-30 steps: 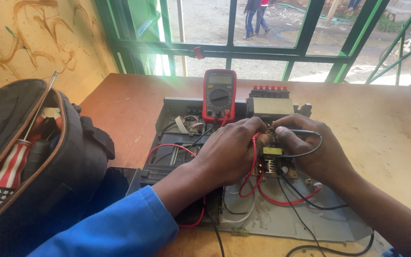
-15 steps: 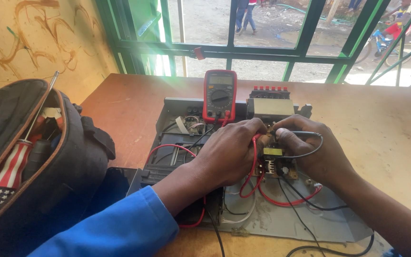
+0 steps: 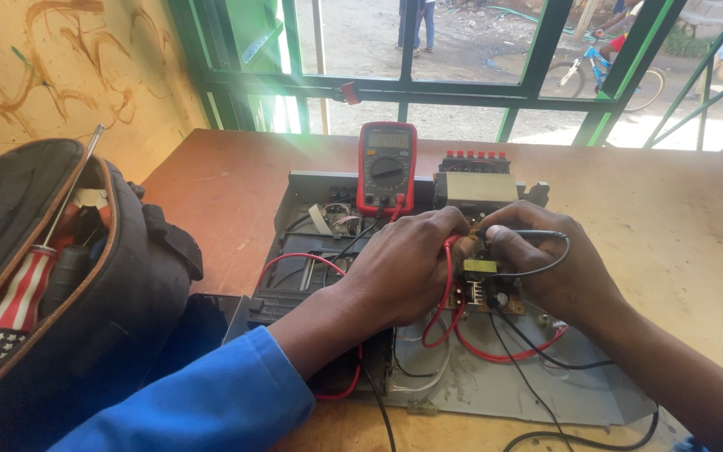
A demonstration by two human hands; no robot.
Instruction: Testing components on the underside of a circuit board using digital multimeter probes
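Both hands are down over the opened device on the wooden worktop (image 3: pixel 679 226), working right at its small circuit board (image 3: pixel 480 285). The left hand (image 3: pixel 407 268) is curled, fingers pinched around the red probe lead (image 3: pixel 448 289), whose wire loops down across the grey metal chassis plate (image 3: pixel 495 385). The right hand (image 3: pixel 550 268) is closed too, gripping the black probe lead (image 3: pixel 546 251), its cable arcing over the knuckles and trailing off toward the near edge of the worktop. The two sets of fingertips sit just beside each other over the board; the probe tips themselves are hidden under the fingers, so I cannot tell what they touch. Behind the hands, a red multimeter (image 3: pixel 387 167) stands propped upright at the back of the chassis, display facing this way, with a boxy grey unit (image 3: pixel 476 188) topped by red terminals right next to it. Off to the left, an open black tool bag (image 3: pixel 52 276) sits on the worktop, a screwdriver (image 3: pixel 39 259) with a striped handle poking out of it. Blue sleeve (image 3: pixel 202 402) on the left arm
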